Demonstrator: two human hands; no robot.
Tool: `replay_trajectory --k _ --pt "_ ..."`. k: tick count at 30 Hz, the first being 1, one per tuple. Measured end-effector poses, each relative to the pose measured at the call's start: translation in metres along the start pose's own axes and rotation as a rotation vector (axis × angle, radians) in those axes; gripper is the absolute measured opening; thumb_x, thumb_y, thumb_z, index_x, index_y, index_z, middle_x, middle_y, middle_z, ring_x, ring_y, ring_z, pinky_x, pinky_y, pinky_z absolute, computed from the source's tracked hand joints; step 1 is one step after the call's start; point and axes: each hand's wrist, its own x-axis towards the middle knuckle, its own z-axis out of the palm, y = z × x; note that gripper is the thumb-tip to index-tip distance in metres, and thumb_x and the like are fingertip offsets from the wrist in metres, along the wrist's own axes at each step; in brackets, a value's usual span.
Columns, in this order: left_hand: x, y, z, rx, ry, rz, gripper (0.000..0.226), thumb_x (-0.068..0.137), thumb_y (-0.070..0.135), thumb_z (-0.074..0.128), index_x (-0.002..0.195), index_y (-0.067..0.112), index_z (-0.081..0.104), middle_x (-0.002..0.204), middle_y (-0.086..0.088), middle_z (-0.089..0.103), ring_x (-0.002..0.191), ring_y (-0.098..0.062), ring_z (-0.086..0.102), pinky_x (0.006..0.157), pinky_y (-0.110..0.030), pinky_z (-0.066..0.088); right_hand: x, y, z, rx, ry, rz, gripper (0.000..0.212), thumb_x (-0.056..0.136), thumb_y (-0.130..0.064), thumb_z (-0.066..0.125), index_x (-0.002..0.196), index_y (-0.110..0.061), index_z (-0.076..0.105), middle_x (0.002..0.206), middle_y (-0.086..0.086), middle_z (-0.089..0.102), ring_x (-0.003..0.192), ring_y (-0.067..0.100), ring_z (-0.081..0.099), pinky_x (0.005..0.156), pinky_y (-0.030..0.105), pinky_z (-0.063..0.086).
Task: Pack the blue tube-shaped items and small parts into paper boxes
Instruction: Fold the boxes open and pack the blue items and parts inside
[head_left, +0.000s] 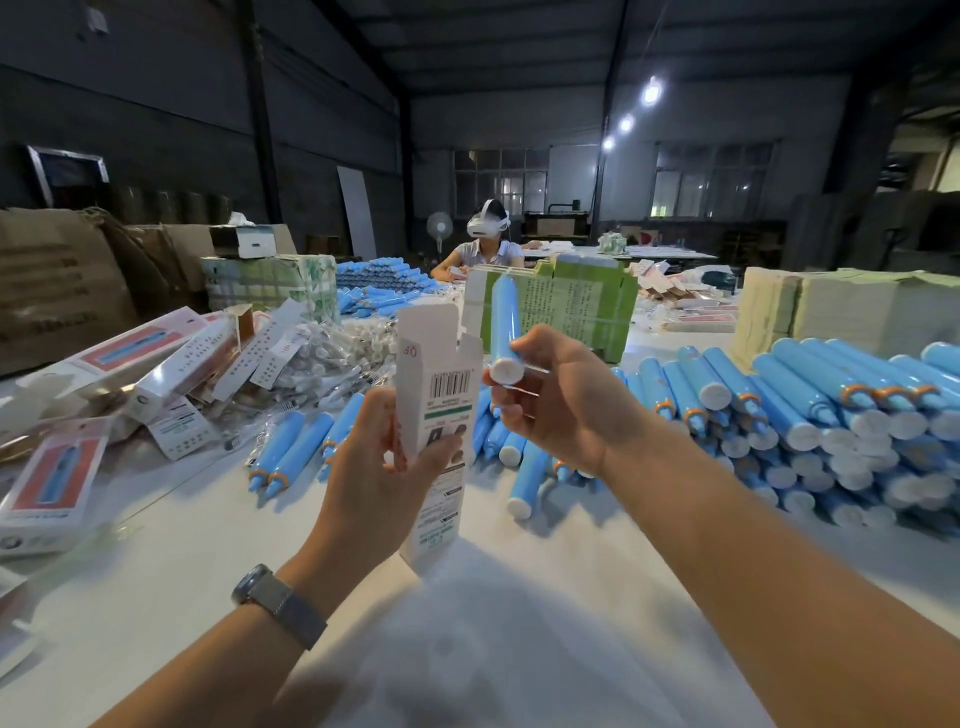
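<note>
dim hall, glaring ceiling lamps (651, 93), wide-angle bending at edges; the foreground looks perhaps slightly blurred.

Second person in a white headset (488, 222) seated across the table, standing fan (439, 227) behind them, brown cartons (57, 283) far left, wristwatch (280, 603) near the bottom.

Left hand (387, 447) grips an upright white paper box (439, 410), its top flaps open above the fingers. Just right of it, the right hand (561, 395) holds a blue tube (505, 322), white flat end at the fingertips, tip rising beyond them.
</note>
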Motion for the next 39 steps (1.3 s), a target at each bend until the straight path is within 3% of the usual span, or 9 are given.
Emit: replay_trajectory --k 9,14,17,21,24,28,32,36,39 --pt "-0.002 0.004 -0.002 0.024 -0.015 0.020 0.027 0.072 0.057 0.062 0.090 0.048 0.045 0.101 0.028 0.066 0.094 -0.009 0.068 0.076 -0.051 0.060 -0.004 -0.010 0.014 -0.431 0.152 -0.238 0.013 0.087 -0.028 0.053 0.088 -0.016 0.053 0.075 0.001 0.060 0.058 0.013 0.057 0.060 0.030 0.044" --pt "-0.005 0.006 -0.002 0.127 -0.018 0.091 0.035 0.086 0.037 0.072 0.093 0.051 0.042 0.102 0.031 0.065 0.097 0.002 0.065 0.073 -0.043 0.060 -0.012 -0.012 0.026 -0.433 0.106 -0.374 0.010 0.082 -0.024 0.061 0.084 -0.016 0.057 0.066 -0.004 0.057 0.058 0.010 0.050 0.058 0.027 0.040" --pt "-0.005 0.007 -0.001 0.122 -0.003 0.090 0.027 0.079 0.049 0.064 0.094 0.052 0.042 0.105 0.031 0.064 0.093 -0.001 0.066 0.073 -0.045 0.060 -0.015 -0.015 0.029 -0.525 0.118 -0.449 0.018 0.072 -0.029 0.061 0.083 -0.015 0.059 0.068 -0.002 0.055 0.058 0.008 0.050 0.056 0.024 0.041" --pt "-0.006 0.005 -0.001 0.115 0.012 0.095 0.027 0.074 0.056 0.060 0.093 0.049 0.042 0.100 0.025 0.064 0.090 -0.014 0.067 0.075 -0.053 0.058 -0.016 -0.017 0.028 -0.487 0.122 -0.442 0.012 0.093 -0.030 0.056 0.087 -0.019 0.056 0.061 -0.007 0.053 0.050 0.003 0.047 0.053 0.019 0.042" --pt "-0.006 0.005 -0.001 0.139 0.025 0.108 0.028 0.073 0.055 0.060 0.093 0.050 0.041 0.099 0.032 0.063 0.088 -0.005 0.064 0.071 -0.048 0.059 -0.014 -0.016 0.029 -0.418 0.089 -0.495 0.005 0.087 -0.020 0.060 0.089 -0.015 0.059 0.059 -0.010 0.052 0.054 0.006 0.046 0.055 0.022 0.041" --pt "-0.006 0.006 -0.001 0.148 0.030 0.109 0.031 0.076 0.044 0.067 0.092 0.051 0.041 0.101 0.034 0.062 0.091 -0.002 0.063 0.070 -0.043 0.059 -0.011 -0.016 0.025 -0.392 0.108 -0.625 0.046 0.067 -0.016 0.067 0.109 -0.020 0.050 0.083 0.000 0.062 0.071 0.011 0.059 0.070 0.031 0.051" --pt "-0.005 0.006 -0.002 0.164 0.046 0.090 0.032 0.076 0.042 0.066 0.093 0.053 0.041 0.098 0.028 0.063 0.090 -0.001 0.061 0.073 -0.044 0.058 -0.011 -0.016 0.021 -0.411 0.034 -0.750 0.078 0.079 -0.007 0.075 0.136 -0.030 0.027 0.088 -0.007 0.068 0.077 0.011 0.069 0.068 0.029 0.057" --pt "-0.006 0.008 -0.002 0.189 0.046 0.092 0.032 0.077 0.040 0.065 0.092 0.055 0.040 0.099 0.039 0.061 0.092 0.004 0.060 0.070 -0.037 0.057 -0.013 -0.020 0.026 -0.424 0.036 -0.767 0.029 0.096 -0.018 0.058 0.114 -0.037 0.046 0.097 0.005 0.061 0.075 0.008 0.066 0.059 0.030 0.057" --pt "-0.005 0.008 -0.002 0.207 0.053 0.095 0.035 0.079 0.038 0.067 0.092 0.056 0.040 0.095 0.045 0.059 0.090 0.009 0.058 0.063 -0.024 0.049 -0.014 -0.021 0.026 -0.523 0.066 -0.811 0.020 0.097 -0.015 0.057 0.104 -0.033 0.052 0.096 0.003 0.057 0.075 0.007 0.065 0.058 0.028 0.056"
